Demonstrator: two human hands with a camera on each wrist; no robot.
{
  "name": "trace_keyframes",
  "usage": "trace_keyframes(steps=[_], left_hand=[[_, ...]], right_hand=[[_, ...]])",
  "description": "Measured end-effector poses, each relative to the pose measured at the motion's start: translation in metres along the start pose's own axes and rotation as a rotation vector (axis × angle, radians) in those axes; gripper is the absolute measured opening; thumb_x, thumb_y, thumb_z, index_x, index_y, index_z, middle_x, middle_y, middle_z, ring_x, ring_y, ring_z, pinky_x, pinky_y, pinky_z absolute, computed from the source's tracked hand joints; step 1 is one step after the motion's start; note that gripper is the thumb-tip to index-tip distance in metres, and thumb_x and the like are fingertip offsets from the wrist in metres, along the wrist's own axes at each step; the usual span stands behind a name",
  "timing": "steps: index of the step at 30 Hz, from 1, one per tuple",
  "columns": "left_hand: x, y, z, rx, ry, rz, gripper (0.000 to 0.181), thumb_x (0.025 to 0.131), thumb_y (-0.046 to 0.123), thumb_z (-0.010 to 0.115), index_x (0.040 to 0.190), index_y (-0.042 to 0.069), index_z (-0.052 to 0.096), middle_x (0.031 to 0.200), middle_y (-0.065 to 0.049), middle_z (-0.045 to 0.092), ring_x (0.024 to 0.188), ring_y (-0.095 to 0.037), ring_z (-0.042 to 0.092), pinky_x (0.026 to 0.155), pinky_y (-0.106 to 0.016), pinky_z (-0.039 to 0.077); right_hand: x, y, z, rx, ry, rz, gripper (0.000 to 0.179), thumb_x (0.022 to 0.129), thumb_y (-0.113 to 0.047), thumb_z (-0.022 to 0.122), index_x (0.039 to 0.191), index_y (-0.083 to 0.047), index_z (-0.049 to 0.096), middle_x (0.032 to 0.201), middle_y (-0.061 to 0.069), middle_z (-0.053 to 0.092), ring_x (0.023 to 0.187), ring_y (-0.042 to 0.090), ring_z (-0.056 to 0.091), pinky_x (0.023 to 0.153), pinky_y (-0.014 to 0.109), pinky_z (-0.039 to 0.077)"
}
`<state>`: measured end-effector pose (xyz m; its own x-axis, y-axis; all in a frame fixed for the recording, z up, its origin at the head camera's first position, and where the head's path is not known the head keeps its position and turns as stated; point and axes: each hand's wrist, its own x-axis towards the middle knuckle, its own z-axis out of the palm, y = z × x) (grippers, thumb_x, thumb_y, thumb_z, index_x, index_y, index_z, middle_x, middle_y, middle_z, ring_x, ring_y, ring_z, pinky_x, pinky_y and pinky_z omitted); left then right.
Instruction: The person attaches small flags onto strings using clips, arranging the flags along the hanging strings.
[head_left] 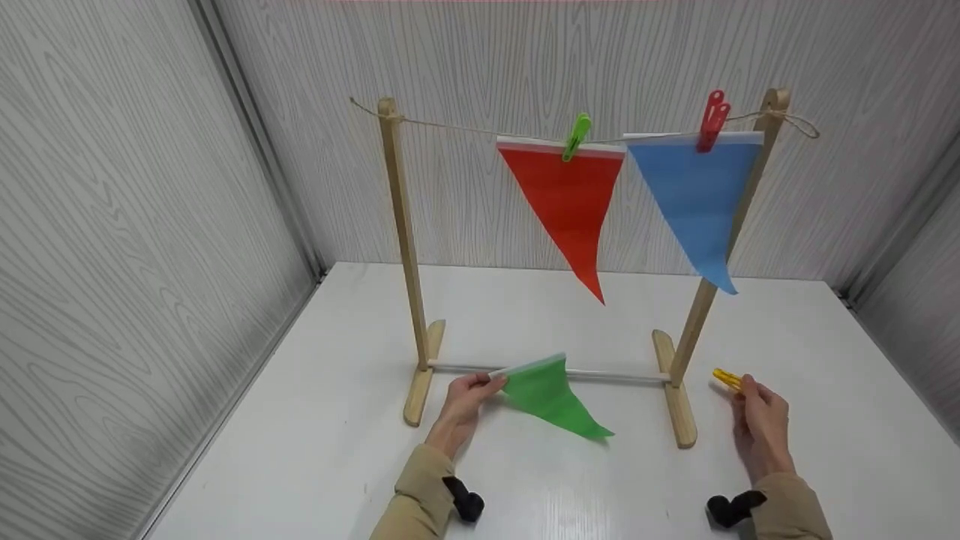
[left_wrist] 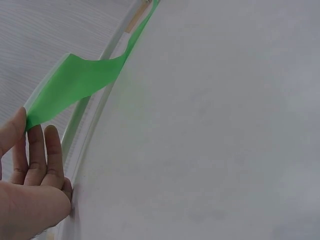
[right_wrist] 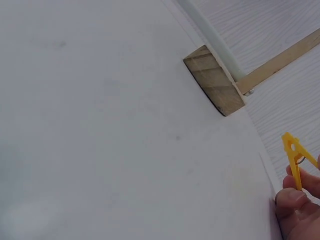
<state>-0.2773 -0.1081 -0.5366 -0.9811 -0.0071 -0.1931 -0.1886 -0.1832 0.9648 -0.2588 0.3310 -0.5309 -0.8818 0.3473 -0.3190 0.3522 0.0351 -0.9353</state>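
Note:
A green triangular pennant (head_left: 551, 394) with a white top edge is pinched at its left corner between the thumb and fingers of my left hand (head_left: 461, 409). Its tip droops to the right, above the white table. In the left wrist view the pennant (left_wrist: 75, 82) hangs from the thumb and forefinger. My right hand (head_left: 763, 420), right of the stand's foot, holds a yellow clothespin (head_left: 726, 379) by its handle ends. The right wrist view shows that clothespin (right_wrist: 292, 147) with its handles spread and its jaws together, gripping nothing.
A wooden stand with a left post (head_left: 403, 232) and right post (head_left: 697, 330) carries a string (head_left: 457, 127). On it hang a red pennant (head_left: 566, 195) under a green clothespin (head_left: 577, 137) and a blue pennant (head_left: 697, 195) under a red clothespin (head_left: 712, 124). A white rod (head_left: 622, 376) joins the feet.

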Motion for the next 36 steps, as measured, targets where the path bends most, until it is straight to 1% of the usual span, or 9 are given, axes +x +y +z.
trace_keyframes(steps=[3,8,11,14,18,24,26,29,36], left_hand=[[0.0,0.0,0.0,0.006,0.002,-0.002,0.015,0.09,0.01,0.074,0.086,0.008,0.061,0.077,0.006,0.058,0.081,-0.011,0.052,0.085,-0.03,0.04],[0.0,0.001,-0.001,0.005,-0.007,-0.006,0.013,0.091,0.011,0.074,0.089,0.006,0.062,0.081,0.005,0.059,0.084,-0.011,0.053,0.087,-0.03,0.04],[-0.001,0.002,-0.001,0.007,-0.012,-0.006,0.014,0.091,0.013,0.074,0.091,0.005,0.062,0.084,0.004,0.059,0.086,-0.012,0.053,0.087,-0.029,0.04],[-0.001,0.002,-0.001,0.001,-0.024,-0.002,0.015,0.092,0.013,0.073,0.093,0.004,0.06,0.085,0.003,0.057,0.088,-0.013,0.052,0.088,-0.029,0.041],[0.0,0.0,-0.001,-0.017,-0.036,0.003,0.015,0.092,0.011,0.072,0.092,0.005,0.059,0.084,0.003,0.057,0.087,-0.013,0.053,0.087,-0.028,0.041],[0.001,0.001,-0.001,-0.016,-0.025,0.017,0.015,0.091,0.012,0.073,0.089,0.005,0.06,0.083,0.003,0.057,0.085,-0.012,0.053,0.086,-0.028,0.041],[0.0,0.002,-0.001,-0.024,-0.019,0.022,0.014,0.091,0.011,0.073,0.087,0.006,0.061,0.081,0.004,0.057,0.084,-0.012,0.053,0.085,-0.028,0.042],[0.001,0.003,0.0,-0.039,-0.01,0.03,0.013,0.091,0.01,0.073,0.085,0.007,0.063,0.079,0.005,0.059,0.083,-0.011,0.054,0.084,-0.028,0.042],[-0.003,0.007,-0.001,-0.037,0.012,0.047,0.012,0.09,0.011,0.075,0.088,0.006,0.064,0.081,0.006,0.062,0.084,-0.009,0.056,0.088,-0.029,0.042]], right_hand=[[-0.002,-0.003,-0.001,0.097,0.003,0.041,0.062,0.101,-0.05,0.054,0.145,-0.008,0.041,0.081,-0.012,0.055,0.063,0.005,0.045,0.053,0.021,0.039],[-0.008,-0.01,-0.004,0.338,-0.025,0.134,0.056,0.089,-0.047,0.074,0.13,-0.022,0.047,0.097,-0.01,0.06,0.067,0.008,0.049,0.053,0.024,0.043],[-0.01,-0.012,-0.005,0.441,-0.065,0.142,0.052,0.087,-0.044,0.077,0.124,-0.024,0.046,0.101,-0.008,0.059,0.068,0.011,0.05,0.056,0.026,0.045],[-0.012,-0.014,-0.004,0.521,-0.108,0.114,0.042,0.089,-0.041,0.075,0.119,-0.022,0.053,0.095,-0.005,0.062,0.065,0.012,0.052,0.056,0.027,0.048],[-0.014,-0.016,-0.004,0.557,-0.183,0.055,0.02,0.095,-0.04,0.068,0.107,-0.024,0.066,0.087,-0.006,0.068,0.07,0.01,0.061,0.058,0.024,0.051],[-0.016,-0.021,0.002,0.558,-0.261,-0.052,0.022,0.098,-0.037,0.063,0.114,-0.024,0.062,0.103,-0.012,0.074,0.095,0.006,0.069,0.078,0.021,0.057],[-0.017,-0.024,0.006,0.575,-0.261,-0.086,0.021,0.098,-0.034,0.064,0.115,-0.022,0.065,0.104,-0.012,0.075,0.098,0.006,0.07,0.08,0.022,0.058],[-0.019,-0.03,0.011,0.618,-0.252,-0.11,0.017,0.097,-0.029,0.065,0.111,-0.021,0.069,0.104,-0.011,0.076,0.097,0.007,0.072,0.076,0.023,0.059],[-0.027,-0.042,0.017,0.672,-0.216,-0.101,0.016,0.095,-0.028,0.069,0.109,-0.022,0.066,0.102,-0.012,0.078,0.093,0.007,0.073,0.071,0.021,0.056]])
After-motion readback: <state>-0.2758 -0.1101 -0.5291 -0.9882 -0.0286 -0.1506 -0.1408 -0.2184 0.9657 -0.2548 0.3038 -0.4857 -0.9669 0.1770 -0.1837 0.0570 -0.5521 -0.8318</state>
